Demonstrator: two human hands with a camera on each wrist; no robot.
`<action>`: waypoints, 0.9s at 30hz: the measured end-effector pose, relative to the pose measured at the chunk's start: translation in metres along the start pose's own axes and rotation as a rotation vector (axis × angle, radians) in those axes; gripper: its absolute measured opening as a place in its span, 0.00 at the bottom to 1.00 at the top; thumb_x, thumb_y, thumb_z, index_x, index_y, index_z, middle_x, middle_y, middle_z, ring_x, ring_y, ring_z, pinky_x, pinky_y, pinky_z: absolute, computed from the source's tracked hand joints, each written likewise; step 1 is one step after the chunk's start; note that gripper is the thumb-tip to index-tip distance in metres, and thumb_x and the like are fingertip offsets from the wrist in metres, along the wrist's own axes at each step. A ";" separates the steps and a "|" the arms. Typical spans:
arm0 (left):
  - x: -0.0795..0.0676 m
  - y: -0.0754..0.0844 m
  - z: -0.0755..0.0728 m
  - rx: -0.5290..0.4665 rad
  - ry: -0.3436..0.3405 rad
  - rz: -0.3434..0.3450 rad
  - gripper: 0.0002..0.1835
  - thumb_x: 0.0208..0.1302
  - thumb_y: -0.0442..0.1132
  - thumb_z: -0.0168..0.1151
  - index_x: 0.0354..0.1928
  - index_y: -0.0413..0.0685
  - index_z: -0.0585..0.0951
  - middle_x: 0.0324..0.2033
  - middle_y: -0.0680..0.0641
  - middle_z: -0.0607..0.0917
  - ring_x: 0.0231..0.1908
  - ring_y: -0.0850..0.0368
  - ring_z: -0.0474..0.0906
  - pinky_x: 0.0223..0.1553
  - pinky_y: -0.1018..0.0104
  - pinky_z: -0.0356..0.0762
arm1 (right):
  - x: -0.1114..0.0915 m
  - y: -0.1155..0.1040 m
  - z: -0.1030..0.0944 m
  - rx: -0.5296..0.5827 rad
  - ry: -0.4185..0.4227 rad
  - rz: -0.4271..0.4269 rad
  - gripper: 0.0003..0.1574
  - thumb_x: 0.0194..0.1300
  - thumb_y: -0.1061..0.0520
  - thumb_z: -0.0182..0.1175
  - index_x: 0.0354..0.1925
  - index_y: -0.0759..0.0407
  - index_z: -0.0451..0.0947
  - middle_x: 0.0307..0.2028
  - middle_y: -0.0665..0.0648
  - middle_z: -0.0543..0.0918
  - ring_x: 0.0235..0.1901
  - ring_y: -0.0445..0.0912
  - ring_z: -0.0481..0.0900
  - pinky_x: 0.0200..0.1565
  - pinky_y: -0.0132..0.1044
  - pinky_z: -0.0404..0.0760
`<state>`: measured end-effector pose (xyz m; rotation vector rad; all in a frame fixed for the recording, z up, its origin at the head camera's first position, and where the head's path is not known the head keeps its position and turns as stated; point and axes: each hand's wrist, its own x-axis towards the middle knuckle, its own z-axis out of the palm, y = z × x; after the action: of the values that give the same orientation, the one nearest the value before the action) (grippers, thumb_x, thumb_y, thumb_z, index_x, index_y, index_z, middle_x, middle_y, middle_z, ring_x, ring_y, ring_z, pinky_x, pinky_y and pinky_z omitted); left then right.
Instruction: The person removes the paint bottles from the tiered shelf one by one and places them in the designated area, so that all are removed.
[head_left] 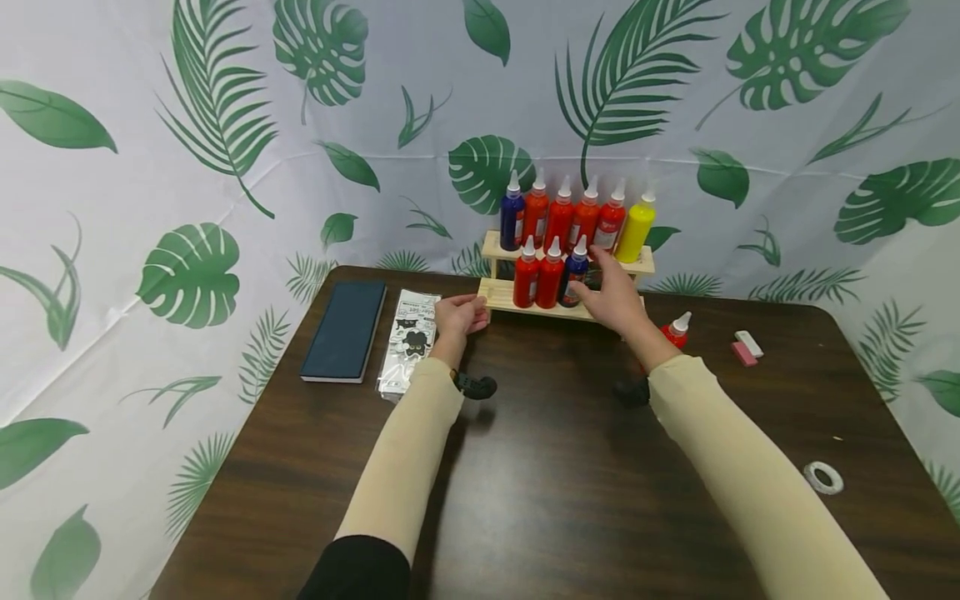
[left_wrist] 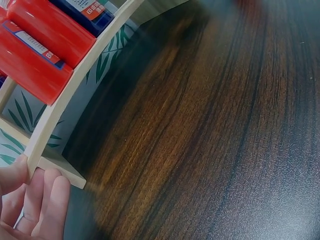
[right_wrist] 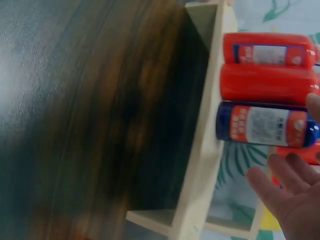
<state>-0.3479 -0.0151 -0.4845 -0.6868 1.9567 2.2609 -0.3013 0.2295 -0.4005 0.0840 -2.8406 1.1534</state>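
A two-tier wooden rack (head_left: 540, 312) stands at the table's back edge. My left hand (head_left: 459, 315) pinches the left end of its lower tier, thumb on top and fingers beneath, as the left wrist view shows. On that tier are two red bottles (head_left: 551, 279) and a dark blue bottle (right_wrist: 267, 125), all with white nozzle caps. Beside the blue bottle, my right hand (head_left: 618, 292) has its fingers spread around the bottle's upper part, the thumb near its neck. The upper tier carries a blue bottle (head_left: 512, 218), several red bottles (head_left: 560, 221) and a yellow bottle (head_left: 637, 229).
Another red bottle (head_left: 677, 332) stands on the table (head_left: 555, 467), partly behind my right forearm. To the left lie a dark notebook (head_left: 345, 330) and a plastic-wrapped packet (head_left: 408, 337). A pink-and-white eraser (head_left: 746, 350) and a roll of white tape (head_left: 823, 478) lie right.
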 end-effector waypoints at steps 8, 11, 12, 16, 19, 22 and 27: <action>-0.001 0.001 0.003 0.029 -0.006 -0.018 0.11 0.57 0.33 0.69 0.42 0.38 0.85 0.25 0.42 0.86 0.24 0.54 0.84 0.25 0.64 0.85 | 0.005 0.003 0.008 -0.008 0.051 0.037 0.40 0.68 0.50 0.58 0.71 0.57 0.54 0.67 0.65 0.63 0.66 0.61 0.61 0.66 0.60 0.60; 0.000 0.001 0.004 0.032 -0.009 -0.028 0.11 0.57 0.34 0.69 0.43 0.38 0.84 0.28 0.40 0.87 0.25 0.54 0.85 0.25 0.65 0.85 | 0.003 0.005 0.010 0.022 0.087 0.073 0.37 0.68 0.50 0.58 0.68 0.57 0.56 0.66 0.65 0.66 0.64 0.61 0.65 0.64 0.59 0.65; 0.001 0.001 0.004 0.034 -0.008 -0.031 0.11 0.58 0.34 0.69 0.43 0.38 0.84 0.28 0.40 0.87 0.25 0.54 0.85 0.24 0.65 0.85 | 0.002 0.004 0.011 0.039 0.101 0.082 0.36 0.68 0.50 0.58 0.67 0.57 0.56 0.65 0.65 0.67 0.63 0.60 0.66 0.63 0.58 0.67; 0.004 0.001 0.004 0.031 0.009 -0.037 0.11 0.58 0.33 0.69 0.43 0.39 0.85 0.26 0.42 0.86 0.23 0.55 0.84 0.22 0.67 0.84 | -0.002 0.003 0.014 0.087 0.121 0.097 0.36 0.68 0.50 0.58 0.67 0.56 0.56 0.64 0.65 0.68 0.60 0.60 0.70 0.59 0.55 0.73; 0.004 0.002 0.003 0.034 0.001 -0.037 0.11 0.58 0.34 0.69 0.43 0.39 0.85 0.24 0.43 0.86 0.22 0.57 0.83 0.22 0.66 0.84 | -0.009 0.001 0.011 0.102 0.141 0.087 0.36 0.68 0.50 0.59 0.67 0.55 0.57 0.64 0.64 0.69 0.60 0.60 0.72 0.58 0.54 0.75; 0.003 0.002 0.002 0.032 -0.003 -0.035 0.10 0.58 0.34 0.69 0.42 0.40 0.85 0.25 0.43 0.86 0.21 0.57 0.83 0.24 0.65 0.84 | -0.020 -0.004 0.006 0.101 0.154 0.071 0.37 0.67 0.48 0.59 0.68 0.56 0.58 0.64 0.64 0.70 0.59 0.60 0.72 0.57 0.54 0.76; 0.000 0.004 0.001 0.024 0.013 -0.035 0.08 0.58 0.33 0.68 0.40 0.40 0.85 0.25 0.43 0.86 0.20 0.57 0.82 0.23 0.66 0.84 | -0.049 -0.018 -0.013 0.125 0.177 0.017 0.37 0.66 0.47 0.60 0.67 0.58 0.60 0.62 0.65 0.72 0.59 0.59 0.74 0.56 0.53 0.77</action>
<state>-0.3496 -0.0151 -0.4811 -0.7296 1.9585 2.2141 -0.2501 0.2265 -0.3832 -0.0344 -2.6199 1.2733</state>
